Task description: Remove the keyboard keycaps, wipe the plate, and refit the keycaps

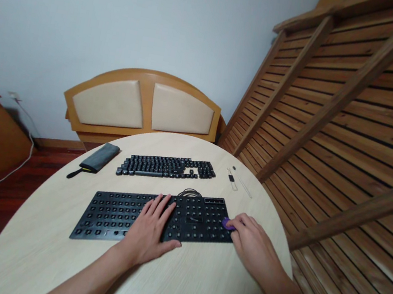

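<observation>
A black keyboard base [112, 213] with its keycaps off lies on the round table, its rows of switches showing. My left hand [149, 230] rests flat across its middle, fingers spread and thumb out to the right. At the base's right end, my right hand [250, 240] pinches a small purple piece [227, 223] against the switches; whether it is cloth or putty I cannot tell. Behind the base, the loose black keycaps [155, 165] are laid out in keyboard order, with a gap toward their right side. A coiled black cable [190, 193] sits at the base's back edge.
On the table's left is a grey pouch [100, 158] with a black strap. A keycap puller [231, 178] and a thin white stick [245, 188] lie at the back right. A wooden slatted frame [345, 122] leans along the right, and a headboard [145, 102] stands beyond the table [195, 283].
</observation>
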